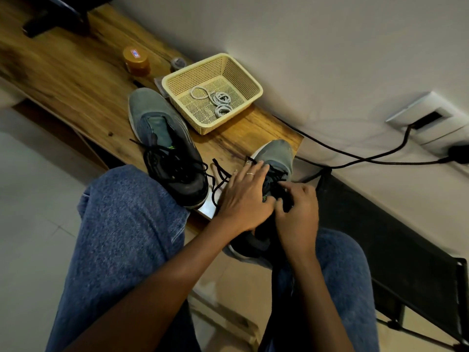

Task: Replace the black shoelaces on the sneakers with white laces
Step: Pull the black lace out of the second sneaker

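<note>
From the head camera, a long wooden shelf [76, 80] runs along a pale wall. Two grey-and-black mesh sneakers sit at its near end. The left sneaker [165, 146] stands toe away from the viewer, its loose black shoelace [162, 158] tangled over the tongue. The right sneaker [272, 158] lies partly on the shelf's corner and partly over the person's blue-jeaned lap, heel toward the viewer. The left hand [243, 196], with rings on two fingers, lies across this shoe with fingers fairly straight and spread, pressing it down. The right hand [295, 207] has its fingers curled at the lacing; it seems to pinch the black lace there, though the grip is partly hidden. A loose end of black lace [219, 174] trails on the shelf between the two shoes. Behind the shoes stands a cream perforated plastic basket [177, 80] holding coiled white laces [218, 100]. An amber jar [135, 60] stands farther along the shelf.
</note>
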Motion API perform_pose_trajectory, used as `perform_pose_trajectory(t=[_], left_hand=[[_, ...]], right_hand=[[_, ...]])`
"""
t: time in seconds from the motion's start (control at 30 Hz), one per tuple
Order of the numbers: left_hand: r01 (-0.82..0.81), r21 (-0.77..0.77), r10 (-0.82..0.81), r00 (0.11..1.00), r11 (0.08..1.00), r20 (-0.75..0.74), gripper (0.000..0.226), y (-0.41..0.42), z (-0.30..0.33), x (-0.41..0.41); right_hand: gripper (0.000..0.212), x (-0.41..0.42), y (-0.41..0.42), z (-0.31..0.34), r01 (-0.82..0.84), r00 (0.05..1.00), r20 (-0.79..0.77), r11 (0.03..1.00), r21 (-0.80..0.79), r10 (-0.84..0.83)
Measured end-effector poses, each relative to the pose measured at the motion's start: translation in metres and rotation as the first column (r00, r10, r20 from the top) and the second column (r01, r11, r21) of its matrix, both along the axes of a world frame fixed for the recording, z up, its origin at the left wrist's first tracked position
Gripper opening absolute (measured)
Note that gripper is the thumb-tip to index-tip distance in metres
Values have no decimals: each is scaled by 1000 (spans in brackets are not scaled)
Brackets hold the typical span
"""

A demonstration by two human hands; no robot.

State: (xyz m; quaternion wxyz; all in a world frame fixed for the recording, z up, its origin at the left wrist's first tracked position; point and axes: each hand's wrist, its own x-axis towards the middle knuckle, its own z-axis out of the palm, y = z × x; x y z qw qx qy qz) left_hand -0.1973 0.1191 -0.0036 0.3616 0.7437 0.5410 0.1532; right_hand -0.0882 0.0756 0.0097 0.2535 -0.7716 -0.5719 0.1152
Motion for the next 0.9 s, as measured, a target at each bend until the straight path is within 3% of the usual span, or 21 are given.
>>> perform_pose_trajectory(t=[0.13,0.37,0.43,0.53,0.63,0.7,0.77,0.83,0.9], left_hand=[[93,9,-92,989,996,-117,64,-1,-6,-1],[125,-29,-128,981,992,-148,63,-1,-2,-2],[120,-53,-126,983,991,-131,63,-1,1,-1],[128,-69,-135,984,989,-119,63,0,2,-1],[155,-74,-162,981,985,-110,62,-1,3,-1],[166,-71,-173,979,984,-105,62,-2,3,0],[153,-67,-160,982,986,-105,61,-2,1,1],[126,-50,-131,986,991,-105,61,-2,1,1],[95,-2,-95,989,995,-116,63,-2,2,0]], right_hand=[[29,7,11,-4,-105,985,131,993,-55,112],[8,10,23,-6,-169,946,286,985,23,155],[5,9,21,-7,-107,981,170,992,60,95],[5,8,14,-8,172,967,-204,981,91,-151],[2,13,16,-6,499,731,-515,865,-44,-448],[3,14,18,-3,552,624,-594,824,-125,-508],[8,11,16,2,460,745,-510,885,-74,-430],[20,7,15,8,245,905,-361,969,15,-223],[23,4,15,12,63,984,-169,998,15,-60]])
